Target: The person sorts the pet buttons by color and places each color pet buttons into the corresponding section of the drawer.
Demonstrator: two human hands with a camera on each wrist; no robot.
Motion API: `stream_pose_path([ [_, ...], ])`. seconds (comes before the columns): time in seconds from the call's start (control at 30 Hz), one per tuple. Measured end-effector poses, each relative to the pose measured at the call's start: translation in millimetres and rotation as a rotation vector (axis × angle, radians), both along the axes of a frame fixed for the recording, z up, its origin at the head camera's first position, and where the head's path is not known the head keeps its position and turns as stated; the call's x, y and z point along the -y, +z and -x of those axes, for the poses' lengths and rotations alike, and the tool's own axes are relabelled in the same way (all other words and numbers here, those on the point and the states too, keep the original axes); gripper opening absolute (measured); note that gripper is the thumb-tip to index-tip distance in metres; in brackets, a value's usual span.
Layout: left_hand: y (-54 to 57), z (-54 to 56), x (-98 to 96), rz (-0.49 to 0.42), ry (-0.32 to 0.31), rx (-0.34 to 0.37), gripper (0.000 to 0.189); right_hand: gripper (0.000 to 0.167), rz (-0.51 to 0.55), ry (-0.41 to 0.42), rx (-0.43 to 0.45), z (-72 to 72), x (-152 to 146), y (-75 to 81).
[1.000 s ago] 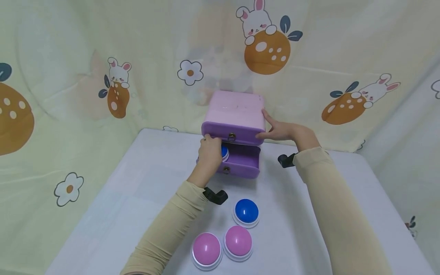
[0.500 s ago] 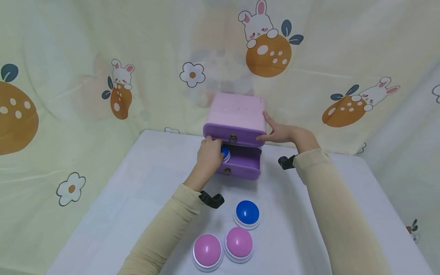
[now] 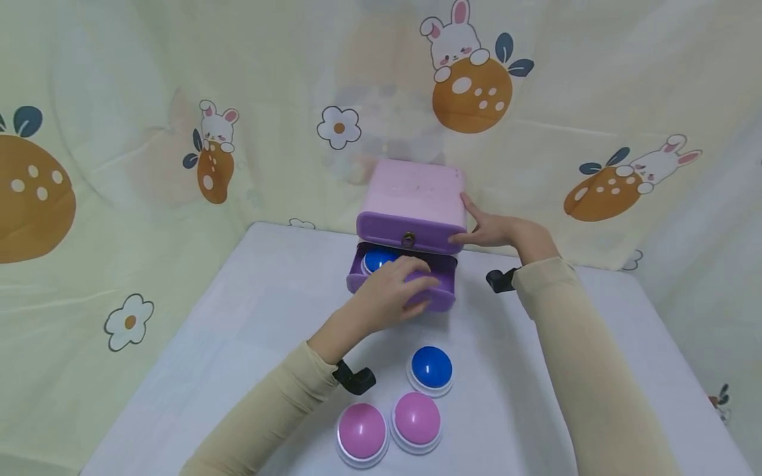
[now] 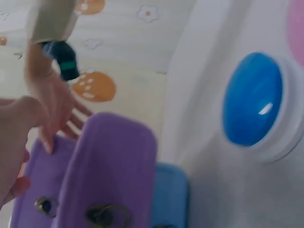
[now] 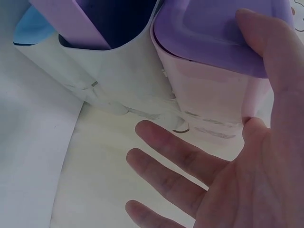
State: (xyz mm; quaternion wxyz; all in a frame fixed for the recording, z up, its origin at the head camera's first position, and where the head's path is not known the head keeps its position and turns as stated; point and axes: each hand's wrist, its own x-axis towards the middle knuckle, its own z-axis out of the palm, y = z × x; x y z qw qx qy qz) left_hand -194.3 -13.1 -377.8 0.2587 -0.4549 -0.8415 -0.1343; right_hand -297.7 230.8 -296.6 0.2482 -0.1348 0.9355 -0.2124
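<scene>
Against the back curtain stands a small drawer cabinet (image 3: 413, 188) with a pink top. Its upper purple drawer (image 3: 381, 228) is closed; the purple drawer (image 3: 443, 301) below is pulled out with a blue dome button (image 3: 376, 259) inside, at its left. My left hand (image 3: 389, 297) is over the open drawer's front, fingers apart and slightly bent, holding nothing. My right hand (image 3: 497, 229) braces the cabinet's right side, thumb on the upper drawer's front, index finger along the side. In the right wrist view the other fingers (image 5: 166, 183) stretch out free.
On the white table (image 3: 238, 317) in front are another blue dome button (image 3: 431, 367) and two pink dome buttons (image 3: 362, 431), all with white bases. A light blue drawer (image 4: 168, 194) shows beneath the open one. The patterned curtain (image 3: 286, 165) hangs right behind the cabinet.
My left hand has let go of the blue button at the drawer's left and moved right and towards me, over the drawer front. The right hand stays on the cabinet.
</scene>
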Motion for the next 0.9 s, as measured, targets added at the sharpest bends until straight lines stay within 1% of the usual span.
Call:
stream_pose_path([
  [0.07,-3.9,-6.2,-3.9,0.072,-0.045,0.046,0.033,0.109,0.003,0.004,-0.006,-0.1,-0.5,-0.7],
  [0.17,-8.1,-15.5,-10.7,0.211,-0.069,0.162,0.038,0.109,0.002,-0.005,-0.009,-0.1,-1.2,-2.6],
  [0.23,-10.4,-21.0,-16.1,0.305,-0.072,0.255,0.041,0.109,0.001,-0.012,-0.008,-0.3,-1.8,-3.7],
  [0.3,-12.8,-25.5,-22.2,0.388,-0.060,0.338,0.045,0.109,0.003,-0.021,-0.007,-0.2,-2.8,-4.8],
  [0.4,-18.2,-29.8,-30.6,0.481,-0.048,0.430,0.050,0.109,0.009,-0.021,-0.013,0.0,-4.2,-5.9],
  [0.5,-27.3,-30.7,-37.5,0.537,-0.036,0.498,0.055,0.110,0.014,-0.012,-0.022,0.5,-5.6,-6.3],
  [0.67,-42.7,-29.6,-47.5,0.603,-0.010,0.575,0.060,0.110,0.026,-0.005,-0.025,1.7,-6.3,-7.0],
  [0.73,-46.0,-29.5,-51.3,0.618,-0.012,0.600,0.062,0.110,0.032,-0.004,-0.026,2.0,-6.2,-6.8],
  [0.8,-46.9,-29.9,-55.0,0.628,-0.018,0.628,0.063,0.110,0.039,-0.002,-0.032,2.3,-6.2,-6.3],
  [0.9,-47.5,-31.2,-59.8,0.645,-0.032,0.644,0.063,0.110,0.042,-0.004,-0.036,2.2,-6.1,-5.4],
])
